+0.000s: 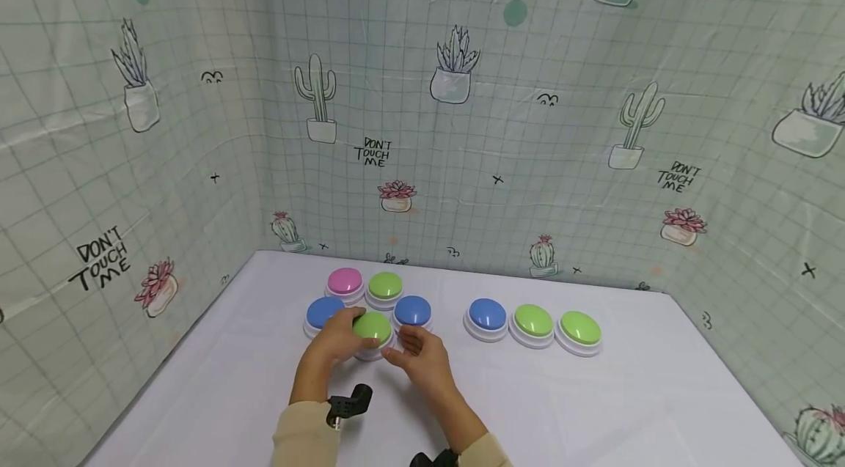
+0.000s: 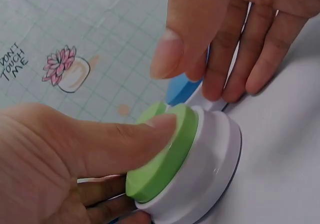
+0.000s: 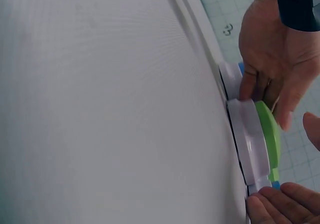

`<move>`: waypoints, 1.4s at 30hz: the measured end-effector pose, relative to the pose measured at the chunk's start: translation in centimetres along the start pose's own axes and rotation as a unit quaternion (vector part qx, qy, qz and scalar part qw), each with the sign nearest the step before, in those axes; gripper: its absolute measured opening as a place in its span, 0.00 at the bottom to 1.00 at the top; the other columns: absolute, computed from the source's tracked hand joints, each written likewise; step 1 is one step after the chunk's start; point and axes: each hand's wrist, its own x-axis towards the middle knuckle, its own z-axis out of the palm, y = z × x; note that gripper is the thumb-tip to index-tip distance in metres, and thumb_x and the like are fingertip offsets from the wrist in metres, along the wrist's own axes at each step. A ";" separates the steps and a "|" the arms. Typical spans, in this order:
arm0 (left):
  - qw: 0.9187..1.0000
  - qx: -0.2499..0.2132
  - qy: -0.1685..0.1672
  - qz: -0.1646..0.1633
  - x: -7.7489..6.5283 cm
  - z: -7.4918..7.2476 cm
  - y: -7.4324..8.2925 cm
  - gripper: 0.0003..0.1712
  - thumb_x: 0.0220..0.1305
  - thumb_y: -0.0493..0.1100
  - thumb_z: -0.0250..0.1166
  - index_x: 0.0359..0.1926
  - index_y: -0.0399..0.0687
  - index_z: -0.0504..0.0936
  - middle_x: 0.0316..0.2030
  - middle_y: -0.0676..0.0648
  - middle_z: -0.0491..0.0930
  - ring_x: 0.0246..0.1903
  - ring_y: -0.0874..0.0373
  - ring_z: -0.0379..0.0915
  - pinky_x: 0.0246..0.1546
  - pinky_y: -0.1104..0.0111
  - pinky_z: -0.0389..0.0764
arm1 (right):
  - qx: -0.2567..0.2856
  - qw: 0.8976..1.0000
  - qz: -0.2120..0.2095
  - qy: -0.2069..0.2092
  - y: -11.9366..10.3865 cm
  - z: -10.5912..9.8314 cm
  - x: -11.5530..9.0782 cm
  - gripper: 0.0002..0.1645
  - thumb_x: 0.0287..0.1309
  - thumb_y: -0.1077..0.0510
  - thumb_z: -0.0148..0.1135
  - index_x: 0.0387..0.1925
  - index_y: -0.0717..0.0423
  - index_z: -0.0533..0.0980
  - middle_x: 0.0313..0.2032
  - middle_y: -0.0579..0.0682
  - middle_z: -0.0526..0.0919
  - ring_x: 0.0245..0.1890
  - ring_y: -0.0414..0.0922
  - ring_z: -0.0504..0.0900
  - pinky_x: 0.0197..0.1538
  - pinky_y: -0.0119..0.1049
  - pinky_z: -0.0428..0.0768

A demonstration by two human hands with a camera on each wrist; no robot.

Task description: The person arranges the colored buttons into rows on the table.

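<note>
A green dome button (image 1: 372, 328) on a round white base stands at the front of a cluster on the left of the table. My left hand (image 1: 335, 341) holds it from the left; in the left wrist view the thumb lies over the green dome (image 2: 160, 169), with the fingers partly hidden behind the base. My right hand (image 1: 425, 363) is at the right, its fingers close to a blue button (image 1: 412, 310) and its thumb apart from them. Whether those fingertips touch the blue button's base cannot be told.
Beside and behind are another blue button (image 1: 323, 311), a pink button (image 1: 345, 280) and a green button (image 1: 385, 285). Further right, a blue button (image 1: 487, 314) and two green buttons (image 1: 533, 320) form a row on the white table (image 1: 627, 401). Patterned cloth (image 1: 515, 137) encloses the table's back and sides.
</note>
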 end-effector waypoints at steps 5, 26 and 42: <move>1.000 0.015 -0.007 0.016 -0.1 -0.1 -0.1 0.43 0.52 0.30 0.80 0.69 0.28 0.73 0.65 0.28 0.75 0.66 0.31 0.69 0.69 0.37 0.70 | 0.002 1.000 0.002 -0.004 0.0 -0.1 0.0 0.35 0.58 0.65 0.76 0.63 0.78 0.73 0.63 0.72 0.78 0.66 0.66 0.76 0.69 0.54 0.77; 0.998 0.018 -0.030 0.046 0.3 -0.5 -0.9 0.37 0.42 0.31 0.86 0.57 0.42 0.86 0.48 0.44 0.84 0.51 0.45 0.81 0.54 0.48 0.85 | -0.057 0.998 -0.002 0.003 0.1 -0.7 0.4 0.35 0.49 0.71 0.79 0.60 0.75 0.77 0.57 0.67 0.84 0.61 0.62 0.82 0.66 0.51 0.81; 0.997 -0.030 -0.035 0.055 0.4 0.3 -1.2 0.36 0.39 0.30 0.87 0.55 0.43 0.88 0.43 0.48 0.86 0.46 0.51 0.80 0.54 0.52 0.84 | -0.145 0.988 -0.029 0.046 0.0 -1.1 0.2 0.31 0.42 0.70 0.84 0.52 0.68 0.84 0.48 0.60 0.90 0.52 0.57 0.88 0.61 0.53 0.84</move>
